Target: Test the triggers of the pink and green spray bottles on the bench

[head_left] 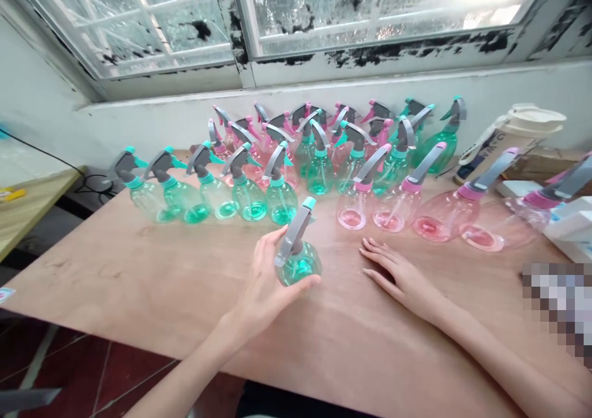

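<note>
1. Head view: The left hand [263, 279], the nearer, curled around a green bottle [305, 262], its long axis roughly upright.
2. The bottle was at the bench [115, 276], nearer the person than the gap between a green row [252, 207] and a pink row [446, 214]; base contact could not be told.
3. The right hand [400, 273] lay empty, fingers extended, to the bottle's right.

Left hand [268, 282] and right hand [400, 273] are bare, with slim fingers [386, 259], narrow wrists [234, 325] and slender forearms [481, 347], uncovered as far as they show. Just past the near edge of the table [115, 276] shows plain cloth [296, 401], nearly black; its cut is hidden.
</note>
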The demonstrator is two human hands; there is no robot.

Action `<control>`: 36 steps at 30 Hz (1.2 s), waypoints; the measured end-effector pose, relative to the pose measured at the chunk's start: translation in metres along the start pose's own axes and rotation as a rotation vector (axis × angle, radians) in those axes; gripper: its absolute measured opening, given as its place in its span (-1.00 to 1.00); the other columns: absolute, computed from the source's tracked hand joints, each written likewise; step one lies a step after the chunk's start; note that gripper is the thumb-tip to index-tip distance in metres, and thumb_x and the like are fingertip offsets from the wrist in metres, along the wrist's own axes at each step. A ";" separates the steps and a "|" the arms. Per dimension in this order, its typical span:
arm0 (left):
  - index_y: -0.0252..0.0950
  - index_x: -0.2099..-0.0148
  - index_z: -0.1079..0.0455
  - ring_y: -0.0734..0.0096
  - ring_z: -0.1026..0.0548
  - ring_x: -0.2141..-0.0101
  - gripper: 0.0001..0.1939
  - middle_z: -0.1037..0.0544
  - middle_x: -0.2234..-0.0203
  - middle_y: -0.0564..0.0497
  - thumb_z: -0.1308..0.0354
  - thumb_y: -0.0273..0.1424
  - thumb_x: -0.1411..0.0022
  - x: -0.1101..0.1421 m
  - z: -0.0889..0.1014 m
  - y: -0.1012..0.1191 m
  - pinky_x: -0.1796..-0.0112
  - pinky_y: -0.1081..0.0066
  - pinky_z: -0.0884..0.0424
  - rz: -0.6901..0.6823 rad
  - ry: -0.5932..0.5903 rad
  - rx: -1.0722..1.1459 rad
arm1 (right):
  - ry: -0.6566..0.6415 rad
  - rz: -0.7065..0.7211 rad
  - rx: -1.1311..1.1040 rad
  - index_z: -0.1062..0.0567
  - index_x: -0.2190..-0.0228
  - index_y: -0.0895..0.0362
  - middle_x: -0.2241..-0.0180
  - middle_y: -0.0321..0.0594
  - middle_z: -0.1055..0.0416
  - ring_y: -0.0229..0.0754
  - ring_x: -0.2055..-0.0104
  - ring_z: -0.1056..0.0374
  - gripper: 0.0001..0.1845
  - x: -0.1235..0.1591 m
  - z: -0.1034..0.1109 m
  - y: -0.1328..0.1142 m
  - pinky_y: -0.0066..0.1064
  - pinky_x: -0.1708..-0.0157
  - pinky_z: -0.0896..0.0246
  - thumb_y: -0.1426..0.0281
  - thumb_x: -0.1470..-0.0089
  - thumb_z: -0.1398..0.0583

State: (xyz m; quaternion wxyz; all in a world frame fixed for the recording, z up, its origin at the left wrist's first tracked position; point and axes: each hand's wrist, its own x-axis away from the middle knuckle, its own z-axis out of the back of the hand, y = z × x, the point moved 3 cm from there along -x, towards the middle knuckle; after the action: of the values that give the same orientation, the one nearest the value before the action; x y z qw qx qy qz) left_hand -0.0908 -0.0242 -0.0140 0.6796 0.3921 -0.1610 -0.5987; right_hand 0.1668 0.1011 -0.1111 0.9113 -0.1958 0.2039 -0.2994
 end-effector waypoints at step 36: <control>-0.27 0.26 -0.33 0.48 -0.43 0.49 -0.96 -0.48 0.43 0.04 -0.06 -0.44 -0.26 -0.070 -0.014 0.026 0.37 0.42 -0.40 -0.394 0.104 0.151 | 0.005 -0.016 0.007 -0.31 -0.22 0.04 -0.31 -0.11 -0.18 0.00 -0.36 -0.05 -0.52 0.000 -0.001 -0.002 0.09 -0.32 0.02 0.26 -0.32 -0.07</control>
State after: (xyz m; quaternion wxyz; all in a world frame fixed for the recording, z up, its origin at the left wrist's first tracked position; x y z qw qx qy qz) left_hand -0.0800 0.0460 0.0138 0.5255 0.4963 -0.0906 -0.6851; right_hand 0.1652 0.0998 -0.1112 0.9089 -0.1934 0.2037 -0.3081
